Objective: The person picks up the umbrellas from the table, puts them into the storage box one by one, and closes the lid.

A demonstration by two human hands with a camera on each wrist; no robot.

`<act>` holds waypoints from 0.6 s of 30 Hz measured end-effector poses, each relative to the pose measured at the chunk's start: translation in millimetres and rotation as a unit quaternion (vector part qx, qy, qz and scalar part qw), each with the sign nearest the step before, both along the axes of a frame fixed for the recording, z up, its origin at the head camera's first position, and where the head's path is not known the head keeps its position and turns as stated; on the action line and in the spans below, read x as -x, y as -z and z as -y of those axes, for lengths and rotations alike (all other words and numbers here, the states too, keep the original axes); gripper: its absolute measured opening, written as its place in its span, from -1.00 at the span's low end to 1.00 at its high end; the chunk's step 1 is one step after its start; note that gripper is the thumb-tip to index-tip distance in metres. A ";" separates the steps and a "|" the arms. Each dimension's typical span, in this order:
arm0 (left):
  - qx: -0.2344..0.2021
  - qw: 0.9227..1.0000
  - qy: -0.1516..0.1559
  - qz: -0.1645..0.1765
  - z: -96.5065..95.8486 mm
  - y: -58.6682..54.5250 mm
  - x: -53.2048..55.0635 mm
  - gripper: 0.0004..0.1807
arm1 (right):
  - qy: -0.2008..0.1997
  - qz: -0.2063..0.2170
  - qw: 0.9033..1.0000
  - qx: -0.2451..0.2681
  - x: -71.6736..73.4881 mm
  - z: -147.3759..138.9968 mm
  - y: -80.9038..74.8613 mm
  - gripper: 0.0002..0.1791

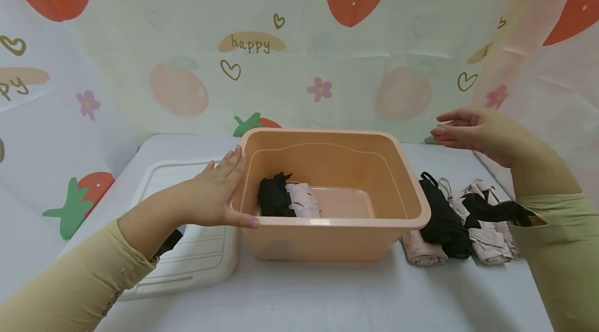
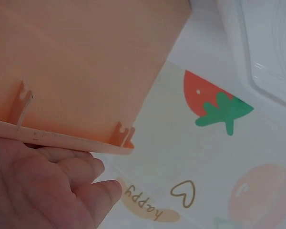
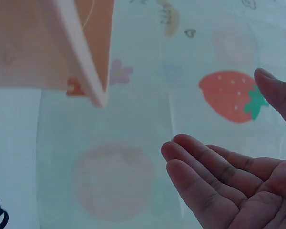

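A peach plastic bin [image 1: 323, 241] stands in the middle of the table. My left hand [image 1: 212, 189] rests on its left rim, fingers straight along the side and thumb over the front edge. In the left wrist view those fingers [image 2: 83, 167] touch the underside of the rim. Inside the bin, at the left, a black rolled garment [image 1: 273, 197] lies beside a pale pink one [image 1: 304, 199]. Raised in the air right of the bin, my right hand [image 1: 482, 132] holds nothing. Its palm and relaxed fingers show in the right wrist view.
Right of the bin lie a black strappy garment [image 1: 442, 217], a pink rolled garment [image 1: 423, 249] and a heap of pale and black clothes [image 1: 489, 223]. A white lid [image 1: 206, 259] lies flat to the left, partly under my left arm. A printed strawberry curtain [image 1: 281, 82] hangs behind the table.
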State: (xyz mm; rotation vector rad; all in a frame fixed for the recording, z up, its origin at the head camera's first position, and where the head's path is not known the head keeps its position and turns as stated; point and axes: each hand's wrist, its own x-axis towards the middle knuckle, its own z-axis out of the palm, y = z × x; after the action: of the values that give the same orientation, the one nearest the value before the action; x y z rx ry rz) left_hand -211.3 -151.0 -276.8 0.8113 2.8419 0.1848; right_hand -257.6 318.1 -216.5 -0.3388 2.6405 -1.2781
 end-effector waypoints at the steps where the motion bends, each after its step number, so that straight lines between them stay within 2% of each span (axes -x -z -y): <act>1: 0.000 1.000 0.000 -0.001 0.0 0.0 0.0 0.46 | 0.002 -0.002 1.000 0.004 -0.7 -4.8 1.9 -0.44; 6: 0.000 1.000 0.001 0.000 0.0 -0.5 -0.4 0.46 | 0.005 -0.012 1.000 0.015 -5.2 -29.1 11.3 -0.56; 12: -0.002 1.000 -0.001 0.000 0.3 -0.2 0.2 0.47 | 0.007 0.004 0.999 0.045 -8.3 -48.3 28.4 -0.75; 14: -0.004 1.000 -0.002 0.001 0.5 0.3 0.6 0.47 | 0.007 0.014 0.999 0.050 -9.4 -51.9 36.6 -0.76; 18: -0.006 1.000 0.000 0.001 0.3 0.8 0.7 0.47 | 0.007 0.051 0.997 0.058 -12.6 -57.3 53.9 -0.57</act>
State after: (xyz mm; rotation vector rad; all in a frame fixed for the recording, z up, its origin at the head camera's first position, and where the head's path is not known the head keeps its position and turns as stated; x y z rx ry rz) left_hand -212.0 -151.3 -277.6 0.8115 2.8411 0.2033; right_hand -244.9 375.4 -270.4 -0.2643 2.4945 -1.4166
